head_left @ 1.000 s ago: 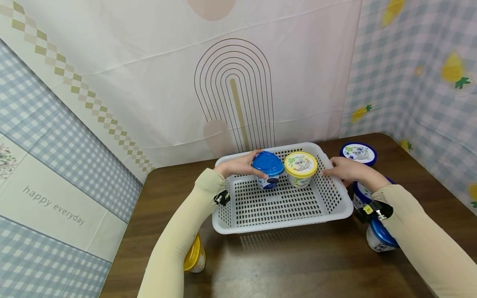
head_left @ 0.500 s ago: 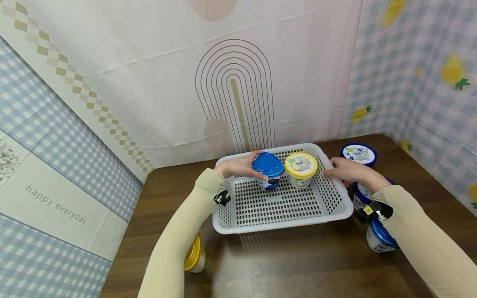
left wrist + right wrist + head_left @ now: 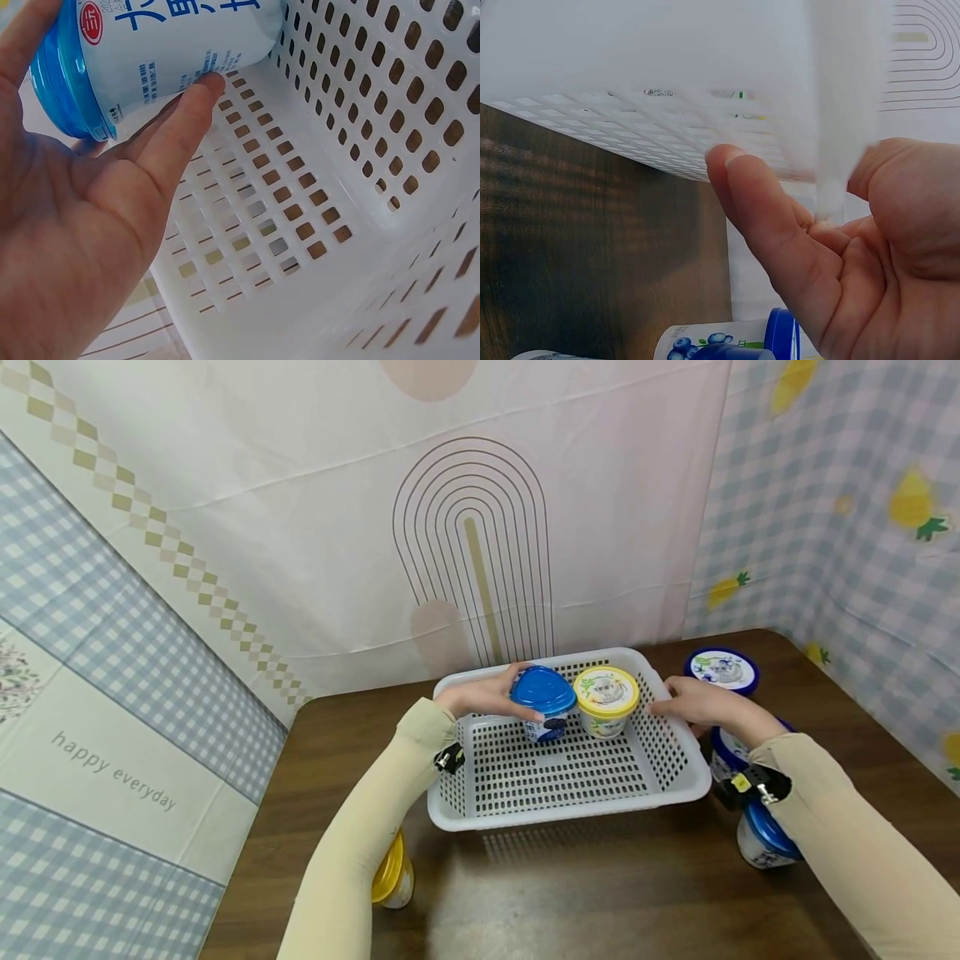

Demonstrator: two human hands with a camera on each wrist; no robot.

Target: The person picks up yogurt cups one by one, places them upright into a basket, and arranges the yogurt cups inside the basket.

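My left hand [image 3: 486, 695] grips a yogurt tub with a blue lid [image 3: 543, 688], thumb on the near side and fingers behind. The tub is upright inside a white perforated plastic basket [image 3: 564, 814], against a yellow-lidded tub [image 3: 606, 693]. In the left wrist view, the white side of the held tub [image 3: 176, 56] carries blue lettering and a red logo. At the basket's right end, my right hand [image 3: 701, 700] pinches the rim. Seen in the right wrist view, the fingers [image 3: 761, 206] curl under the basket wall [image 3: 652, 45], with the thumb on the other side.
Right of the basket stand a tub with a dark blue lid [image 3: 722, 670], another partly hidden under my wrist [image 3: 724, 758], and a blue-lidded tub [image 3: 765, 839]. A yellow-lidded tub [image 3: 393, 877] stands at the table's front left, partly behind my sleeve. Behind hangs a printed curtain [image 3: 322, 568].
My left hand has shifted the blue-lidded yogurt tub slightly right, up against the yellow-lidded one. The right hand and the basket have stayed in place.
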